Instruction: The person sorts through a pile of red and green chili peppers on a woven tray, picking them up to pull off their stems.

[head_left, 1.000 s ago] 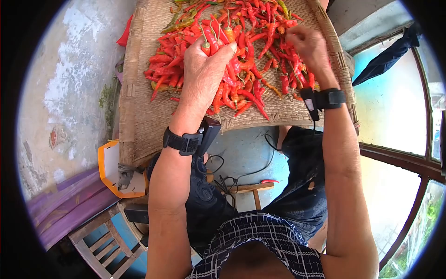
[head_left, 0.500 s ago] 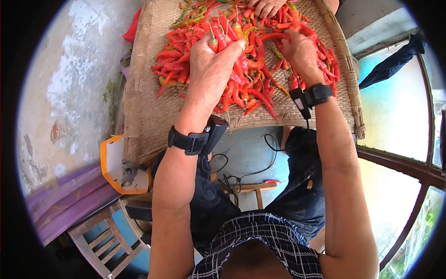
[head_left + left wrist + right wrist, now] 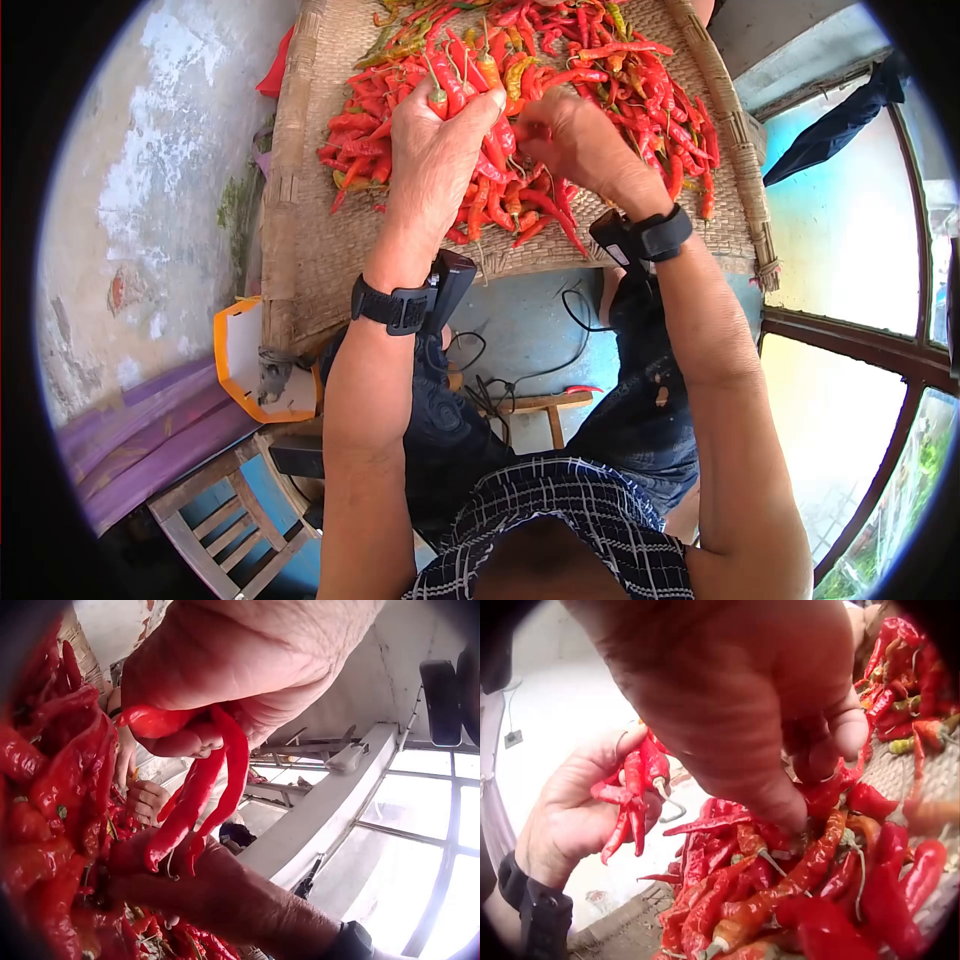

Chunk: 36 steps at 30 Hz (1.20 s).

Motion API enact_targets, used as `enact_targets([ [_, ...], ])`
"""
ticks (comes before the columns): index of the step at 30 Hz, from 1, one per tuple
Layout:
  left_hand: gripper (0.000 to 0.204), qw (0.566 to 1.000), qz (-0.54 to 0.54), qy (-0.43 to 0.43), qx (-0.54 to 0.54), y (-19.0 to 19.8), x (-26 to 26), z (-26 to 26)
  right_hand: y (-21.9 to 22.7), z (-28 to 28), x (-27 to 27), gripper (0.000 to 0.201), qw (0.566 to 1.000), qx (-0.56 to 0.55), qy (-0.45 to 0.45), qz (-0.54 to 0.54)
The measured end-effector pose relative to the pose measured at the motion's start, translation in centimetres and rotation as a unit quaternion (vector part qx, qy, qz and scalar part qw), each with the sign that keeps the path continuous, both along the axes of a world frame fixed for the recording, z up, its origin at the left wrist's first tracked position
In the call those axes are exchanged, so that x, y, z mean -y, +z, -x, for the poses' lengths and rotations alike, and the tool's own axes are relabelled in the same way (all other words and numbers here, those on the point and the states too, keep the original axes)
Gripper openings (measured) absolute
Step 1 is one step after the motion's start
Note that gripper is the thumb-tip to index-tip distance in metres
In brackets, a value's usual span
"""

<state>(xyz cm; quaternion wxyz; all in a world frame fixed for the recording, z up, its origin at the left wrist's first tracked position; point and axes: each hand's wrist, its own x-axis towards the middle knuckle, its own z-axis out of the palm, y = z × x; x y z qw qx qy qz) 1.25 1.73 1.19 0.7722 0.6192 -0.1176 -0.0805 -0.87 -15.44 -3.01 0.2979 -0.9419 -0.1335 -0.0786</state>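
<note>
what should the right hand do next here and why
Perhaps the right hand should pinch one more from the chili pile and bring it to the bunch of red chilies in the left hand. The right fingers bend down at the pile, close to that bunch; whether they already hold one is hidden.

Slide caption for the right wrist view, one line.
Left hand gripping several red peppers, right hand over the pepper pile on a woven tray.
</note>
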Motion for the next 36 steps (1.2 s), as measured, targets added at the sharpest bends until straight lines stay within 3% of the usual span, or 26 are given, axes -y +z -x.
enact_targets([
  [1, 0.018, 1.000, 0.000, 0.001, 0.000, 0.1, 0.0, 0.0, 0.5, -0.2, 0.4, 0.017, 1.000, 0.000, 0.001, 0.000],
  [3, 0.019, 1.000, 0.006, -0.004, 0.008, 0.2, -0.1, -0.1, 1.2, -0.5, 1.2, 0.022, 0.986, -0.026, -0.027, -0.163],
  [4, 0.019, 1.000, 0.006, -0.003, 0.008, 0.1, -0.1, -0.2, 2.3, -0.3, 1.5, 0.027, 0.972, -0.089, -0.039, -0.212],
  [7, 0.019, 1.000, -0.001, 0.003, 0.014, -0.2, 0.0, -0.3, 4.4, 0.6, 2.2, 0.029, 0.946, -0.159, -0.081, -0.272],
  [13, 0.019, 1.000, -0.002, -0.001, 0.022, -0.2, 0.1, -0.3, 3.7, 0.2, 4.6, 0.027, 0.898, -0.073, -0.108, -0.420],
  [16, 0.019, 1.000, 0.007, -0.002, 0.014, -0.1, 0.1, -0.2, 3.2, -0.6, 5.8, 0.025, 0.719, 0.041, -0.185, -0.668],
  [17, 0.019, 1.000, -0.003, -0.003, 0.020, -0.2, 0.0, -0.2, 2.9, -0.8, 5.9, 0.025, 0.719, 0.041, -0.185, -0.668],
  [19, 0.019, 1.000, -0.013, -0.004, 0.026, -0.1, 0.0, -0.1, 1.6, -1.1, 5.9, 0.026, 0.623, 0.034, -0.285, -0.727],
  [20, 0.019, 1.000, -0.011, -0.002, 0.022, 0.1, 0.0, 0.0, 0.2, -1.4, 5.8, 0.027, 0.653, -0.006, -0.263, -0.710],
  [21, 0.019, 1.000, -0.009, 0.001, 0.019, 0.2, 0.1, 0.1, -0.2, -1.3, 5.2, 0.027, 0.653, -0.006, -0.263, -0.710],
  [23, 0.018, 1.000, 0.010, 0.003, 0.014, 0.2, 0.4, 0.0, -1.1, -1.5, 3.6, 0.031, 0.849, -0.133, -0.204, -0.469],
  [24, 0.018, 1.000, 0.029, 0.006, 0.008, 0.1, 0.3, 0.0, -1.3, -1.8, 2.9, 0.034, 0.937, -0.095, -0.204, -0.268],
  [25, 0.018, 1.000, 0.027, 0.008, 0.007, 0.0, 0.2, -0.1, -1.4, -2.1, 2.3, 0.037, 0.978, -0.052, -0.194, -0.053],
  [26, 0.017, 1.000, 0.013, 0.009, 0.006, -0.1, 0.1, -0.2, -1.7, -2.2, 1.6, 0.041, 0.976, -0.073, -0.201, 0.023],
  [29, 0.016, 1.000, -0.006, 0.016, 0.010, -0.1, 0.1, -0.3, -2.6, -2.3, 0.4, 0.048, 0.973, -0.108, -0.184, 0.088],
  [34, 0.016, 0.999, -0.016, 0.013, 0.025, -0.1, -0.2, -0.4, -4.5, -3.3, 0.3, 0.037, 0.969, -0.095, -0.208, 0.096],
  [36, 0.016, 0.999, -0.016, 0.014, 0.029, 0.0, -0.3, -0.3, -4.2, -3.5, 0.8, 0.030, 0.976, -0.084, -0.172, 0.100],
])
